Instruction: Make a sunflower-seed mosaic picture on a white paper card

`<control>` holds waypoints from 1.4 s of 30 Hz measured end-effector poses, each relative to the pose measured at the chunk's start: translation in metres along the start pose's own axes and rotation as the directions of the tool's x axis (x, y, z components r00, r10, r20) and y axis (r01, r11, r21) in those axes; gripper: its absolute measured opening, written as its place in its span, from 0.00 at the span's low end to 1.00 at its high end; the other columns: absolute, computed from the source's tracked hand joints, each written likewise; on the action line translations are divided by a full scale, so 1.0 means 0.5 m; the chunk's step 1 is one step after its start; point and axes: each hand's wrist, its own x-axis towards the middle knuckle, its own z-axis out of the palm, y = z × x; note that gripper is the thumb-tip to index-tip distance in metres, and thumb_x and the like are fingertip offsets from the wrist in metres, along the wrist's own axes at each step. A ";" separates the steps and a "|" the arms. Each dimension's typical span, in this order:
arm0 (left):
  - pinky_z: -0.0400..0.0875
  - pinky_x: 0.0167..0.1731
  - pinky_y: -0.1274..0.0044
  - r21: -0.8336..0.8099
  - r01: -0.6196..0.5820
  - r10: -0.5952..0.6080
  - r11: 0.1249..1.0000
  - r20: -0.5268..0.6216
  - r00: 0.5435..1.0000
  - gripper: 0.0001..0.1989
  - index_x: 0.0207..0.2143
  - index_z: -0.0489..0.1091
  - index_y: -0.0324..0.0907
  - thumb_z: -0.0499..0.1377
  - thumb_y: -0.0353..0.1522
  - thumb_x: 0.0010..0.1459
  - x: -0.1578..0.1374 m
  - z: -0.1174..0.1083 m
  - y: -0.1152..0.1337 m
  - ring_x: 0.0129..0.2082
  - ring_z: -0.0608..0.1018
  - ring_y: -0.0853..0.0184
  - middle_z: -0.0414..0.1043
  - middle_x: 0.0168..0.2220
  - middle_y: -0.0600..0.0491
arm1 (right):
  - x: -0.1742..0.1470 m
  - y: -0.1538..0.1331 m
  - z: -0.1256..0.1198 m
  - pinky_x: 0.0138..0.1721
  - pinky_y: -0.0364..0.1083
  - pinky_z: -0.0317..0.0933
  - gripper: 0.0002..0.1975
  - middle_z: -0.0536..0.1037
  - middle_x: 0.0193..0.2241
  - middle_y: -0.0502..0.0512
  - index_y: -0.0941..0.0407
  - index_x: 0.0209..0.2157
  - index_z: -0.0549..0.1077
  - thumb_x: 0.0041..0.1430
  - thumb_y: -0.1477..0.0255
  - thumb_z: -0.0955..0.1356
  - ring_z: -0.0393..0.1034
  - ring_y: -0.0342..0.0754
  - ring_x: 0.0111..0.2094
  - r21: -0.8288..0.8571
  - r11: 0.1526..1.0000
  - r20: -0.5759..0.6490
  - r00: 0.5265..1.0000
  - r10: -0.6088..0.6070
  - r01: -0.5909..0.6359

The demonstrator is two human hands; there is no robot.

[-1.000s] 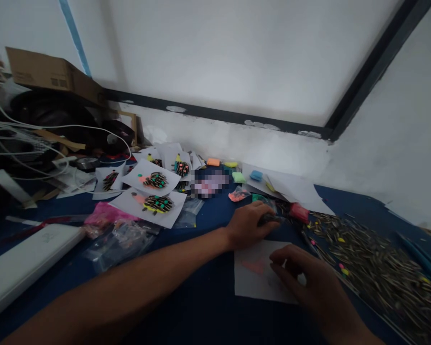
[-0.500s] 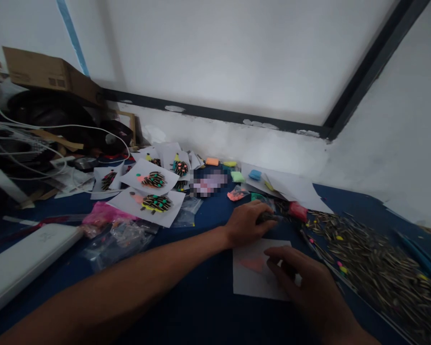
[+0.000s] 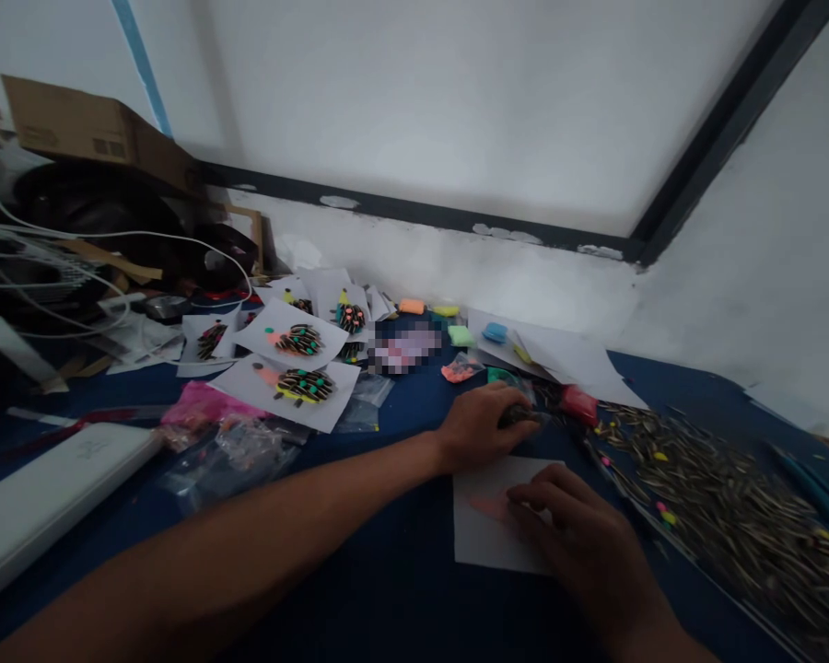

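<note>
A white sheet of paper lies on the blue table, and a flat pink clay shape is stuck near its middle. Just beyond the sheet, my left hand is curled around a dark lump in clear plastic. My right hand is over the right part of the sheet, thumb and fingertips pinched together at the edge of the pink shape. Whatever sits between those fingertips is too small or hidden to make out.
Striped sunflower seeds lie heaped at the right. Paper cards with seed-covered hedgehog figures overlap at the left, near crumpled plastic bags and a white box. Coloured clay packs are at the back; a red pack is near the seeds.
My right hand's fingertips have come together and lowered onto the pink shape. My left hand keeps its hold on the dark lump. The view has shifted slightly.
</note>
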 end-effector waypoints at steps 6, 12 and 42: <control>0.67 0.38 0.76 0.009 -0.003 0.003 1.000 0.009 1.000 0.09 0.38 0.71 0.40 0.60 0.35 0.56 0.001 -0.001 0.000 0.37 0.74 0.67 0.72 0.36 0.52 | -0.006 0.015 0.007 0.24 0.40 0.64 0.09 0.73 0.27 0.52 0.53 0.32 0.76 0.62 0.71 0.63 0.70 0.42 0.24 -0.025 1.000 0.042 0.999 -0.012 0.013; 0.67 0.38 0.76 0.014 -0.016 0.016 1.000 0.002 1.000 0.10 0.38 0.71 0.40 0.60 0.36 0.56 0.000 0.000 -0.004 0.37 0.74 0.67 0.72 0.36 0.52 | -0.007 0.015 0.014 0.26 0.39 0.63 0.09 0.72 0.26 0.51 0.53 0.31 0.75 0.62 0.69 0.64 0.70 0.41 0.25 -0.035 0.999 0.019 0.999 -0.041 0.041; 0.67 0.39 0.75 0.021 -0.017 0.016 1.000 0.013 1.000 0.10 0.38 0.71 0.41 0.59 0.37 0.56 0.000 0.002 -0.010 0.37 0.74 0.66 0.72 0.37 0.51 | -0.010 -0.007 0.011 0.25 0.42 0.65 0.14 0.73 0.26 0.54 0.55 0.33 0.76 0.59 0.75 0.59 0.70 0.44 0.25 -0.144 0.985 0.011 0.996 -0.091 0.092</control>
